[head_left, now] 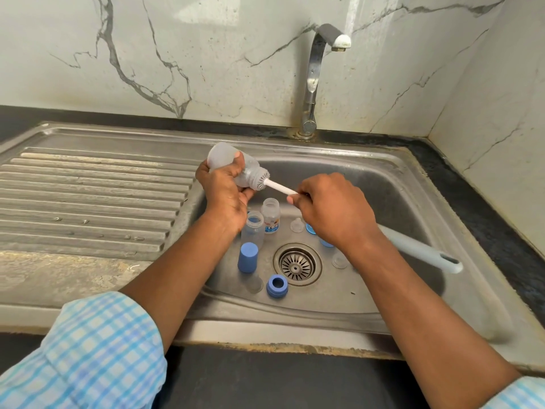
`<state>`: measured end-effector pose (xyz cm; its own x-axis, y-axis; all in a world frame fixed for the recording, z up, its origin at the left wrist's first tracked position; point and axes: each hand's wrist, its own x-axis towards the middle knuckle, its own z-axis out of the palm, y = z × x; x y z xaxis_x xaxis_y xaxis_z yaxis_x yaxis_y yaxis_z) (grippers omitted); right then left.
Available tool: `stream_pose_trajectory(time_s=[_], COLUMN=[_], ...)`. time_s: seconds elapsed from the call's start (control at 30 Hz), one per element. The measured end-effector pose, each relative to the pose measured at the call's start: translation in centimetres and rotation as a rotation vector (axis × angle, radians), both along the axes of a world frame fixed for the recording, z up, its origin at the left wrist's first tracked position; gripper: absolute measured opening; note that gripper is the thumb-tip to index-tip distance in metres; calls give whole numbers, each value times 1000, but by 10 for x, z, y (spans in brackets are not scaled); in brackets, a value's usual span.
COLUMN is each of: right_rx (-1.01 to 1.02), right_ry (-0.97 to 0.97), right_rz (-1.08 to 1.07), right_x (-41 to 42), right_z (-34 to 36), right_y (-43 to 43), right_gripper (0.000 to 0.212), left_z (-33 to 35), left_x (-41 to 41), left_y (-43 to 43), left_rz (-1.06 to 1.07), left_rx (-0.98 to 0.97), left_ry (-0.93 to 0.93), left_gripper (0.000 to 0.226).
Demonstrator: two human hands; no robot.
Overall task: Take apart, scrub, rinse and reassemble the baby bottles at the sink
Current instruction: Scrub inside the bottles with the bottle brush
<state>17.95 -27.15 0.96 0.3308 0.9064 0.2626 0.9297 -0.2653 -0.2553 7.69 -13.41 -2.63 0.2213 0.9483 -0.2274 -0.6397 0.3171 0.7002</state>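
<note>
1. Your left sleeve (97, 355), blue and white checked, sits at the bottom left corner, with the bare forearm reaching up over the front edge of the sink (383, 178).
2. Left of the basin, the ribbed draining board (88, 199) carries a few water drops.
3. Your left hand (224, 193) grips a frosted bottle (221, 153) above the basin's left rim. Its fingers are curled round the body, and the bottle is tilted with its base up and to the left and its mouth down and to the right.
4. A small white brush (278, 188) has its bristle head at the bottle's mouth, with the handle slanting down to the right.
5. Below, on the basin floor, a clear bottle (253, 228) and a printed bottle (270, 215) stand upright side by side without tops.
6. Just in front of them stand a blue cap (248, 256) and, nearer you, a blue ring (277, 286) beside the drain (296, 264).
7. A clear teat (296, 225) lies behind the drain.
8. Your right hand (333, 211) pinches the brush handle's end between thumb and curled fingers.
9. A grey handle (421, 250) leans on the basin's right wall.
10. At the back, the tap (314, 81) runs no water.
</note>
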Motion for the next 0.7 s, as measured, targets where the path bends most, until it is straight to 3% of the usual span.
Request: stream_pose_trajectory(time_s=[0.1, 0.3, 0.5, 0.7], right_rx=[57, 149, 196, 198], right_ry=[-87, -95, -122, -62], right_rz=[-42, -133, -116, -74], right_x=[7, 15, 14, 14], right_z=[6, 7, 4, 3], right_y=[-8, -12, -9, -11], right_gripper=[18, 6, 10, 15], left_z=[-3, -4, -6, -2], left_x=[-9, -1, -2, -5], left_y=[16, 2, -5, -11], left_rz=[96, -87, -146, -231], left_rx=[-56, -37, 30, 22], left_ry=[-59, -77, 53, -88], left_gripper=[55, 49, 43, 45])
